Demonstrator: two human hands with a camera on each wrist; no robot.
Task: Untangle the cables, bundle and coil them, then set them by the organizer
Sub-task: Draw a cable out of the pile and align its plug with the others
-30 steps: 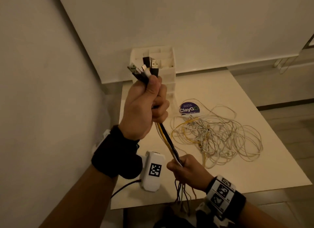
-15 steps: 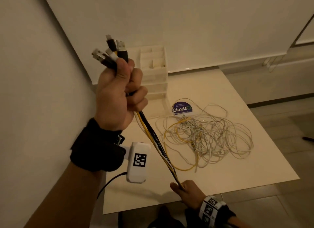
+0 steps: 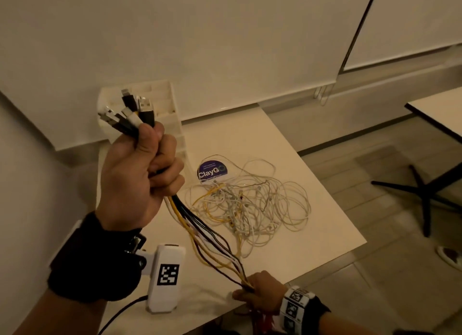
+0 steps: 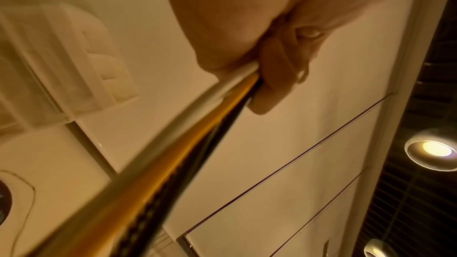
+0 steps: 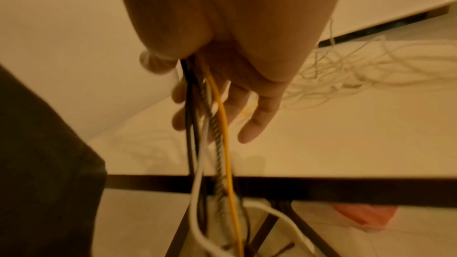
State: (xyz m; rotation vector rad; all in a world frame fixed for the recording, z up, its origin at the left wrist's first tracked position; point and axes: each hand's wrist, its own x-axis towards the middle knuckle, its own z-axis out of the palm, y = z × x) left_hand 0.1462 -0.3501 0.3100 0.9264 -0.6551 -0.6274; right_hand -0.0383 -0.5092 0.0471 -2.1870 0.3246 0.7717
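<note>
Nearest me, at about 5 o'clock in the head view, my right hand (image 3: 260, 291) sits low at the bench (image 3: 287, 254) edge. The cable bundle (image 3: 200, 231) runs through it — the wrist view shows the fingers (image 5: 259, 116) only loosely curled, the strands sliding past the palm and hanging below the bench, so I read it as a light guiding hold rather than a firm pinch.

From there the bundle's long axis climbs toward 11 o'clock, fairly taut, to my left hand (image 3: 140, 174), raised and clenched tight round the strands just under the USB plugs (image 3: 132, 114) that fan out above the fist.

So the left hand anchors the plug end and the right is nearer the free tails — I judge the coiling must start from the right, looping slack up toward the left fist.

Farther off, at 1 o'clock, the tangled white and yellow cables (image 3: 250, 204) lie heaped on the bench, untouched, beside a ClayGo sticker (image 3: 212, 171). Farthest, behind the left fist, stands the white organizer (image 3: 170, 104) against the wall.
</note>
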